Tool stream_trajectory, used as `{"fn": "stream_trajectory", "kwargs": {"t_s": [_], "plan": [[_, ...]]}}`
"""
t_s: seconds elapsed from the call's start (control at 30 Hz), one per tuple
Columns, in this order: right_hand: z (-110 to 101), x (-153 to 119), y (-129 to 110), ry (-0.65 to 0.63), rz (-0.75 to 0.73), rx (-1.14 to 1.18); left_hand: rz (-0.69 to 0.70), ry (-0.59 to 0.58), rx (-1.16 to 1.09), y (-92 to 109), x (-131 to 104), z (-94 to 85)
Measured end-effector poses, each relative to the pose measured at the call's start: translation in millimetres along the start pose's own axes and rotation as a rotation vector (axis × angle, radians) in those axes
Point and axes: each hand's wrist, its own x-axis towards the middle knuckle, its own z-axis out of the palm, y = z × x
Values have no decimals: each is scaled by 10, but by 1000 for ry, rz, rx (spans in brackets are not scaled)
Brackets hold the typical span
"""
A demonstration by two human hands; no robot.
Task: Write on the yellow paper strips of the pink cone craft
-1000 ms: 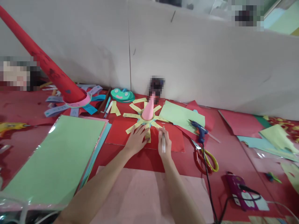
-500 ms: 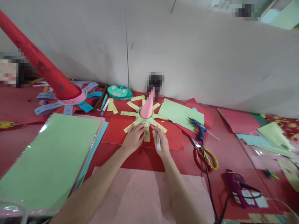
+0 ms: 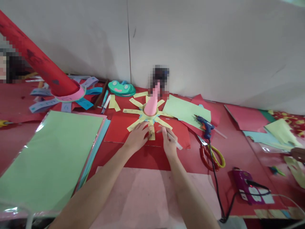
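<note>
A pink paper cone (image 3: 151, 103) stands on a ring with yellow paper strips (image 3: 132, 111) fanning out around it, over red paper (image 3: 118, 128). My left hand (image 3: 137, 137) rests across the near strips, fingers stretched out and apart, thumb beside the strip that points towards me. In my right hand (image 3: 170, 143) is a whitish pen (image 3: 175, 142), gripped between thumb and fingers. The pen's tip end points left, close to the near strip; whether it touches the paper I cannot tell.
Right of the cone lie a glue gun (image 3: 206, 125) with a black cord, scissors (image 3: 215, 157) and a purple box (image 3: 247, 186). A green paper stack (image 3: 59, 159) fills the left, below a tall red paper tube (image 3: 47, 66). Frog cut-outs (image 3: 121, 88) sit near the wall.
My right hand has shifted right, and the pen has swung from nearly upright to a slant. The left hand stays on the strips. The view has tilted slightly.
</note>
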Motion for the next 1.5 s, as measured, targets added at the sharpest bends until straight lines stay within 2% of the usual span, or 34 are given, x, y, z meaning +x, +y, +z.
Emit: {"fn": "stream_trajectory", "kwargs": {"t_s": [0.27,0.43,0.63,0.77,0.97,1.1,1.27,1.5], "plan": [[-14,10,34,-64,124,50,54,-55,79,-15,-43,-9],[-20,-46,13,-22,131,83,48,-82,83,-46,-32,8],[-11,-12,20,-119,152,174,22,-88,52,-36,-23,-6],[3,56,104,-10,272,345,25,-87,56,-32,-21,-3],[8,103,106,-5,311,464,19,-90,63,-1,-37,-20],[36,82,38,1,286,370,23,-106,56,-3,-46,-12],[78,54,-29,-71,220,200,31,-135,47,-27,-49,5],[52,89,4,-76,254,192,46,-176,78,-16,-63,-39]]}}
